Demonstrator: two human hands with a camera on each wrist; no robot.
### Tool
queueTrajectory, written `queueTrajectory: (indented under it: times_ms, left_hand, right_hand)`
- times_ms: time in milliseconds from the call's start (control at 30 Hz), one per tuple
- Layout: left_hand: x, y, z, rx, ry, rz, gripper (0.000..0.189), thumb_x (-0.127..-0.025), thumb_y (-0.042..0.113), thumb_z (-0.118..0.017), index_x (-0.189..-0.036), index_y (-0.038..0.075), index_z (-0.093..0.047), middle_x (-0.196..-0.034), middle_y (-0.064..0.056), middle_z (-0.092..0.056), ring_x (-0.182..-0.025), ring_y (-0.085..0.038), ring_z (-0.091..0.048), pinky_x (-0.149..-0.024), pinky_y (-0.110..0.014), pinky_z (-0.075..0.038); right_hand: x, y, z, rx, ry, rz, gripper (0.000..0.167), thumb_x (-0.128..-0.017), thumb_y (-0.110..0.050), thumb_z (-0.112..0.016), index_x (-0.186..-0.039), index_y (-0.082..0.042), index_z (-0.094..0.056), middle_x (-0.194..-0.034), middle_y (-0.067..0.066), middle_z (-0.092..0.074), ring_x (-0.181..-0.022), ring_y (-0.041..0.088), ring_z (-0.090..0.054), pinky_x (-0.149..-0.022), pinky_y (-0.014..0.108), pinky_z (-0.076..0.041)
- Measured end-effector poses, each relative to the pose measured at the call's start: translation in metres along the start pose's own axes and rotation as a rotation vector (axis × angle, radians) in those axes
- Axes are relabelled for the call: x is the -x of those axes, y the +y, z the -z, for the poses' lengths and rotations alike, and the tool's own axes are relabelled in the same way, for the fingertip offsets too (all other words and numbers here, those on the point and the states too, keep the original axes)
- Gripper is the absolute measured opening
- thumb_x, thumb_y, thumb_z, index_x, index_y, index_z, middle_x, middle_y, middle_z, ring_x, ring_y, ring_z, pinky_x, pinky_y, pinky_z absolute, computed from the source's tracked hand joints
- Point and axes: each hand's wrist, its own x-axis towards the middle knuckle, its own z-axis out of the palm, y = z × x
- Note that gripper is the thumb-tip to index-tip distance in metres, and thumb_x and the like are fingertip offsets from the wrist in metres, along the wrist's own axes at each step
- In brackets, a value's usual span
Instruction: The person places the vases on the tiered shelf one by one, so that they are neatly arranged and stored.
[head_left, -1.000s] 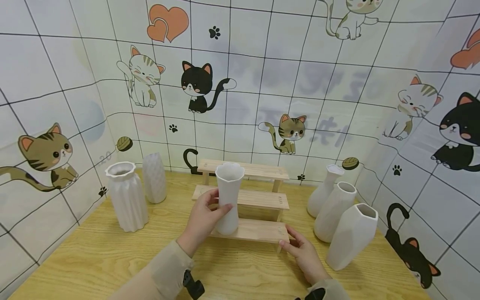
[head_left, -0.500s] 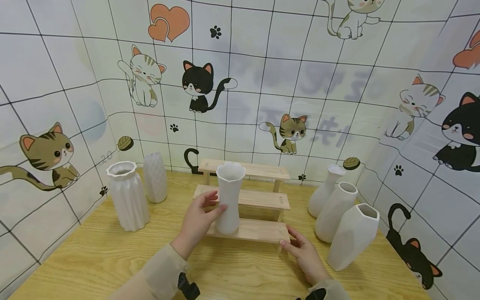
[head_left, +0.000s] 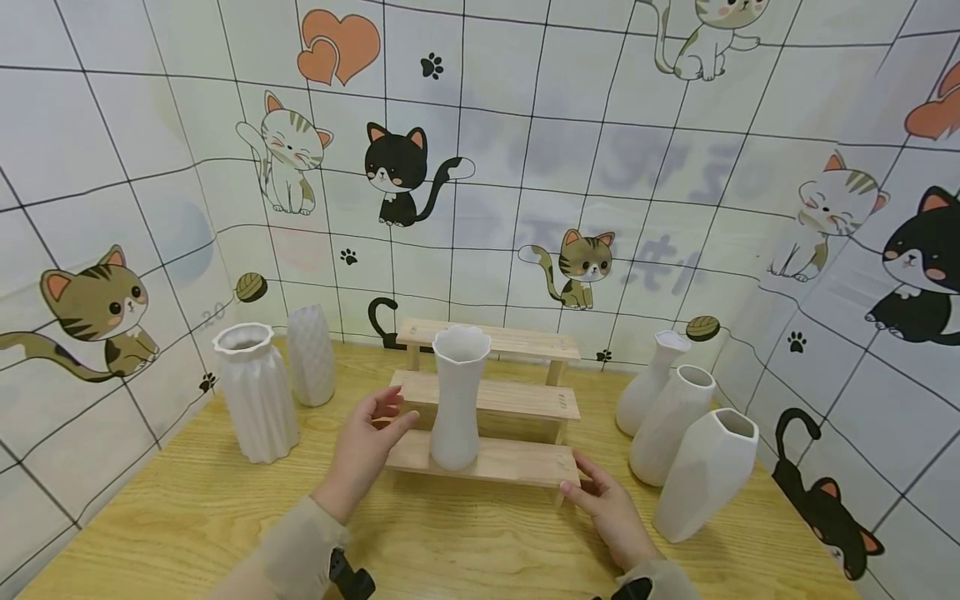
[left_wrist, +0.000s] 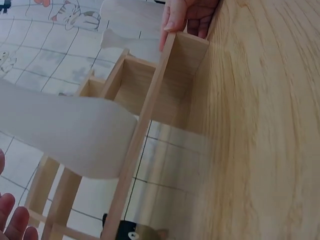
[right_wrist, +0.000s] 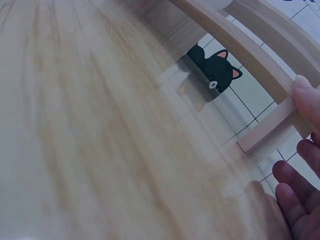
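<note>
A white vase point(head_left: 457, 400) with a scalloped rim stands upright on the lowest step, left of the middle, of a three-step wooden display stand point(head_left: 517, 463). To the left of that vase is my left hand point(head_left: 366, 446), apart from it, fingers spread and holding nothing. In the left wrist view, part of the left hand point(left_wrist: 15, 220) shows at the lower left, clear of the vase's body point(left_wrist: 80, 135). My right hand point(head_left: 607, 508) holds the right end of the lowest step, the thumb at its front edge. The right wrist view shows that thumb point(right_wrist: 306, 95) on the plank.
Left of the stand are a ribbed white vase point(head_left: 258, 400) and a textured white vase point(head_left: 310, 358). To its right stand a narrow-necked vase point(head_left: 648, 392), a round-mouthed vase point(head_left: 667, 433) and a faceted vase point(head_left: 705, 479). A cat-patterned wall covering point(head_left: 495, 150) encloses the wooden table point(head_left: 465, 542).
My left hand has let go of the scalloped vase and drawn back to the left. The vase stays on the lowest step. My right hand has kept its place.
</note>
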Motion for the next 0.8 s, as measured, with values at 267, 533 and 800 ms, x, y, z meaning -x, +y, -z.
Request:
queueTrajectory:
  times_ms: [267, 533, 800]
  left_hand:
    - [0.002, -0.019, 0.016, -0.043, 0.005, 0.051, 0.065, -0.085, 0.042, -0.072, -0.138, 0.012, -0.049, -0.131, -0.008, -0.053, -0.116, -0.023, -0.048, -0.096, -0.041, -0.039]
    - [0.004, -0.038, 0.025, -0.026, -0.034, 0.124, 0.069, -0.086, 0.039, -0.072, -0.142, 0.011, -0.042, -0.138, -0.011, -0.046, -0.122, -0.028, -0.043, -0.1, -0.045, -0.039]
    - [0.006, -0.055, 0.024, 0.024, -0.09, 0.203, 0.074, -0.086, 0.029, -0.074, -0.145, 0.007, -0.035, -0.144, -0.016, -0.039, -0.126, -0.033, -0.04, -0.099, -0.049, -0.039]
  right_hand:
    - [0.001, 0.0, 0.0, 0.008, 0.001, 0.001, 0.073, -0.087, -0.032, -0.072, -0.149, -0.014, -0.038, -0.135, 0.015, -0.052, -0.114, 0.027, -0.052, -0.09, 0.04, -0.042]
    - [0.0, 0.0, -0.001, 0.004, 0.003, -0.008, 0.074, -0.087, -0.033, -0.073, -0.149, -0.014, -0.037, -0.137, 0.015, -0.051, -0.115, 0.027, -0.051, -0.091, 0.041, -0.042]
    - [0.0, 0.0, 0.0, 0.01, 0.006, -0.007, 0.074, -0.086, -0.033, -0.073, -0.149, -0.014, -0.038, -0.137, 0.016, -0.051, -0.116, 0.028, -0.051, -0.092, 0.043, -0.042]
